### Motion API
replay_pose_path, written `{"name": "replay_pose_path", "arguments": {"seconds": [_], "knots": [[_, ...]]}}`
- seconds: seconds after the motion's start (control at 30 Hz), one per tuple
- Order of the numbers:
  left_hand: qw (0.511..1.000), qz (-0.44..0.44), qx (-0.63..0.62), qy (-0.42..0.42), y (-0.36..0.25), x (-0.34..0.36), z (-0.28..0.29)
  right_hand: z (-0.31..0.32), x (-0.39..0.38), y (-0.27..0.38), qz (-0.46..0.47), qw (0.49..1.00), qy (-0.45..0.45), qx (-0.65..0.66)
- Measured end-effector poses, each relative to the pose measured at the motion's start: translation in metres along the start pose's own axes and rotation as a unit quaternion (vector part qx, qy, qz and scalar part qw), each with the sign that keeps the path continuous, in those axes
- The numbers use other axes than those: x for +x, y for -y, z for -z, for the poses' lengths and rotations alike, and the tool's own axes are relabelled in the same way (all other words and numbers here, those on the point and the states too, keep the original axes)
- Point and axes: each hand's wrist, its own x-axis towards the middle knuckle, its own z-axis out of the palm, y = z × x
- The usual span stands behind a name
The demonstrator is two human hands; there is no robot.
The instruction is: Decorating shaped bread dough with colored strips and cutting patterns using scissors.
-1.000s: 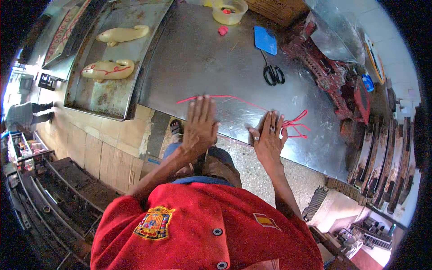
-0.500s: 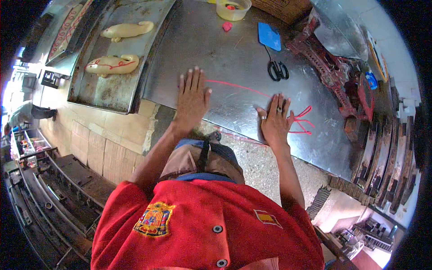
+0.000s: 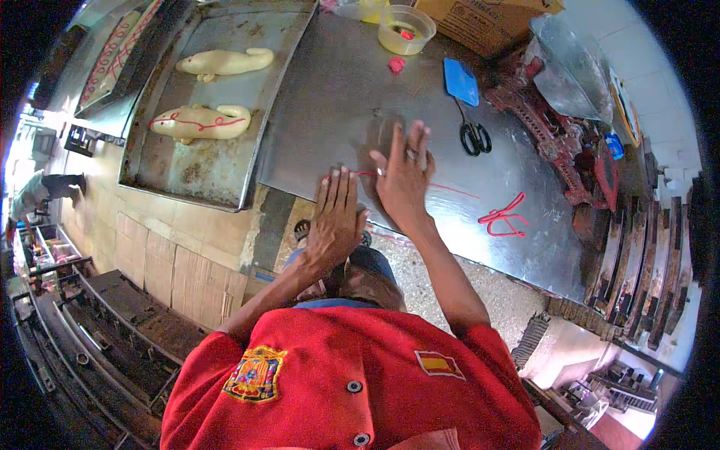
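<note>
On the steel table (image 3: pixel 315 97), my left hand (image 3: pixel 334 217) lies flat near the front edge, fingertips over a thin red dough-like strand (image 3: pixel 459 190). My right hand (image 3: pixel 405 176), wearing rings, is just to its right and farther forward, fingers apart, over the strand; whether it touches the surface I cannot tell. The strand runs out rightward, and separate-looking red loops (image 3: pixel 506 221) lie at the right. Black scissors (image 3: pixel 475 139) and a blue plastic scraper (image 3: pixel 461 81) lie beyond my right hand. A small pink lump (image 3: pixel 396 65) sits farther back.
A metal tray (image 3: pixel 256 157) at left holds two pale shaped dough pieces (image 3: pixel 217 124). At the back are a plastic tub (image 3: pixel 405 45) and cardboard box (image 3: pixel 480 21). A maroon metal machine (image 3: pixel 547 120) and stacked blackened pans (image 3: pixel 630 270) stand right. A person (image 3: pixel 41 191) is far left.
My right hand has moved left and forward, toward my left hand, uncovering the loops. My left hand went forward, then came back toward the front edge.
</note>
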Motion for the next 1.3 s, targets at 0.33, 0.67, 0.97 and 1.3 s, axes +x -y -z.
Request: {"name": "replay_pose_path", "arguments": {"seconds": [0.33, 0.67, 0.97, 1.3], "knots": [[0.999, -0.034, -0.004, 0.007, 0.037, 0.002, 0.013, -0.049, 0.023, 0.005, 0.025, 0.999, -0.021, -0.039], [0.997, -0.05, 0.016, -0.051, 0.067, 0.024, 0.018, -0.053, 0.05, -0.008, 0.019, 0.995, -0.063, -0.08], [0.998, -0.017, 0.047, -0.035, 0.078, 0.036, 0.02, -0.048, 0.073, -0.009, 0.01, 0.988, -0.107, -0.115], [0.998, -0.038, 0.048, -0.026, 0.076, 0.01, 0.029, -0.055, 0.042, 0.08, -0.029, 0.999, -0.037, 0.001]]}}
